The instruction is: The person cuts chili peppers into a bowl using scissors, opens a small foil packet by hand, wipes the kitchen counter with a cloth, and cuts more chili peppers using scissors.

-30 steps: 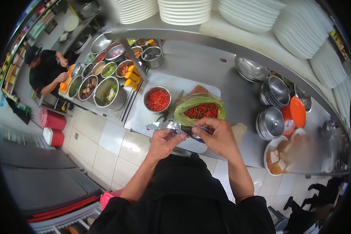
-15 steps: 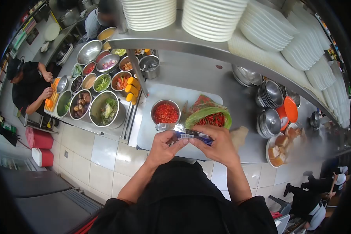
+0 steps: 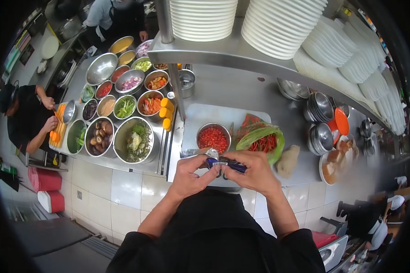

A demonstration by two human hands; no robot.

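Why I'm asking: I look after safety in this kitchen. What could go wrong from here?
Foil scraps or contents might drop from the packet, held in the left hand and right hand, into the uncovered bowl of chopped red chilies close by.

The right hand could nudge the open green bag beside it, perhaps spilling whole chilies.

A knock to the shelf might topple its tall plate stacks.

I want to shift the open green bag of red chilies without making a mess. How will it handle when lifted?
The bag will probably be floppy, since its thin sides look creased and folded. Its mouth gapes, so the loose chilies could spill if it tilts. The contents may slump as it moves, as nothing rigid seems to hold them.
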